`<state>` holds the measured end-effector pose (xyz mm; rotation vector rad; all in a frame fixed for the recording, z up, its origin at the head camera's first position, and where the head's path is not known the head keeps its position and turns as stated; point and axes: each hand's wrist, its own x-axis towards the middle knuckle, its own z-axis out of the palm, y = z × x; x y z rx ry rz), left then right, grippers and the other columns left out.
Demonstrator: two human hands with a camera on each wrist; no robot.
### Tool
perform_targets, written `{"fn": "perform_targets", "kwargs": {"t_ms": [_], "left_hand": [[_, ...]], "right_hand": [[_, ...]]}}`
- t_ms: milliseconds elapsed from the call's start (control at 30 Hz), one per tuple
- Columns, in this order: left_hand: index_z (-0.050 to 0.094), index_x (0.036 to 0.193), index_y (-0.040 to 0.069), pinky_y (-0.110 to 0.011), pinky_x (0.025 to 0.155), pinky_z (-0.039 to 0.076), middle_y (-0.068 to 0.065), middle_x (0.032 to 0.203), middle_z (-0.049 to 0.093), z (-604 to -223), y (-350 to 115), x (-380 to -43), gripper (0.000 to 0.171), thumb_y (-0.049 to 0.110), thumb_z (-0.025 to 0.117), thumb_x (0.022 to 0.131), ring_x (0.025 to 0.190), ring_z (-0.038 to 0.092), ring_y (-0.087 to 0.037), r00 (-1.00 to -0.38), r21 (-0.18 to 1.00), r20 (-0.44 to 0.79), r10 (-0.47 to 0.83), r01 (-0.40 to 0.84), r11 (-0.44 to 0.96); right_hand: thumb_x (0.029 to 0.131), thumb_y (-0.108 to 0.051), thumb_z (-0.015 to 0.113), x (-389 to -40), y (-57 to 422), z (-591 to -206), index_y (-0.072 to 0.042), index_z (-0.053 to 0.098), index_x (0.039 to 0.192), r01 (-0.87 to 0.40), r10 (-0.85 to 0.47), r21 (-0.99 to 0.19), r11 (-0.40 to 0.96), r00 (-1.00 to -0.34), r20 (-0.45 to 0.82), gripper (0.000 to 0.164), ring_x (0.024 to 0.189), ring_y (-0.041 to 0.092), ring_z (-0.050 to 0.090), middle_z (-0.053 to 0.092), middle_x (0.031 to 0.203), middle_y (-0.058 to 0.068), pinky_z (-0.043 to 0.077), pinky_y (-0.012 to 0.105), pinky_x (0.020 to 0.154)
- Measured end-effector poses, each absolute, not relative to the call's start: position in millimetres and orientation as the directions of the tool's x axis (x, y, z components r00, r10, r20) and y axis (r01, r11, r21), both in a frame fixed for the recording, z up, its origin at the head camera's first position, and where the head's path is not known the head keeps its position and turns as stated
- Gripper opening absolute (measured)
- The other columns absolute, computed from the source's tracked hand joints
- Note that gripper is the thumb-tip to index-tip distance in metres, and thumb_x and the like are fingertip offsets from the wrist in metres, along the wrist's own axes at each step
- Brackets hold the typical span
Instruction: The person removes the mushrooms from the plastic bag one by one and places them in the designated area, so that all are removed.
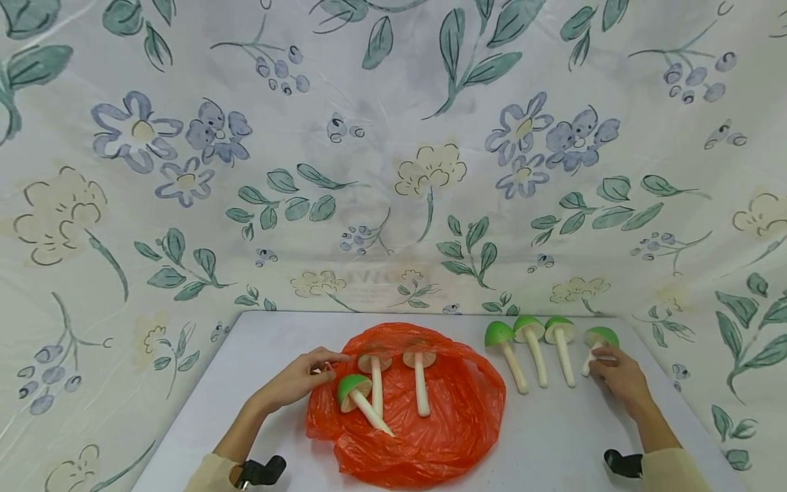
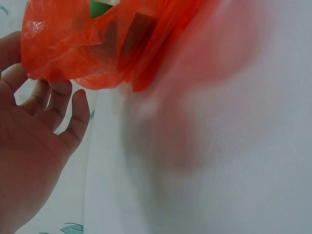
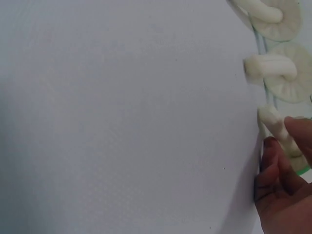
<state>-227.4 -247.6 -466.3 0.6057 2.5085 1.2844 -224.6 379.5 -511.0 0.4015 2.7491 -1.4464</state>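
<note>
A red plastic bag [image 1: 443, 437] lies spread open in the middle of the table, with three green-capped toy mushrooms in it. One toy mushroom [image 1: 355, 392] leans at its left side, near my left hand. My left hand [image 1: 302, 376] holds the bag's left rim; in the left wrist view its fingers [image 2: 78, 117] curl at the red film [image 2: 53, 44]. Off to the right, my right hand [image 1: 621, 377] pinches the white stem of another toy mushroom [image 1: 602, 336]. The right wrist view shows the thumb and fingers on either side of that stem [image 3: 274, 122].
Three more toy mushrooms [image 1: 561, 342] lie in a row between the bag and my right hand, caps toward the back. The white table [image 1: 277, 335] ends at a flower-patterned cloth [image 1: 381, 273] that rises behind and at the sides.
</note>
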Motion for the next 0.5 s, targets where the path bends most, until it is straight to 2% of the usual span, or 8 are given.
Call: {"fn": "perform_targets", "kwargs": {"t_ms": [100,167,300,500], "left_hand": [[0.065,0.134,0.014,-0.041,0.081,0.043,-0.012,0.12,0.059,-466.3,-248.0,-227.2,0.034,0.014,0.057,0.101,0.1,0.049,-0.027,-0.88,0.81,-0.036,0.474,0.252,0.529],[0.065,0.134,0.014,-0.041,0.082,0.044,-0.011,0.12,0.059,-466.3,-248.4,-227.1,0.034,0.015,0.057,0.101,0.101,0.049,-0.027,-0.881,0.807,-0.036,0.472,0.253,0.533],[0.065,0.133,0.015,-0.041,0.082,0.044,-0.01,0.122,0.059,-466.2,-249.0,-226.9,0.034,0.016,0.057,0.101,0.102,0.049,-0.027,-0.884,0.805,-0.043,0.466,0.245,0.54],[0.065,0.134,0.015,-0.042,0.085,0.044,-0.01,0.121,0.059,-466.0,-249.7,-227.1,0.034,0.017,0.057,0.101,0.104,0.05,-0.027,-0.883,0.809,-0.053,0.466,0.235,0.538]], "right_hand": [[0.1,-0.027,0.056,-226.3,379.7,-513.1,0.003,0.047,0.141,0.225,0.225,-0.796,0.562,-0.967,-0.115,0.051,0.112,0.037,0.06,0.049,0.139,0.034,0.047,0.027,0.074],[0.1,-0.026,0.058,-227.3,379.8,-514.2,0.003,0.048,0.141,0.219,0.227,-0.79,0.573,-0.968,-0.104,0.051,0.113,0.039,0.059,0.05,0.137,0.034,0.047,0.027,0.074],[0.098,-0.019,0.06,-229.2,379.5,-515.2,0.003,0.048,0.141,0.213,0.24,-0.789,0.577,-0.967,-0.086,0.05,0.108,0.037,0.06,0.053,0.132,0.035,0.048,0.027,0.072],[0.096,-0.012,0.057,-228.3,379.3,-513.1,0.003,0.052,0.137,0.233,0.33,-0.769,0.595,-0.944,-0.031,0.044,0.096,0.032,0.058,0.056,0.123,0.031,0.045,0.027,0.065]]}}
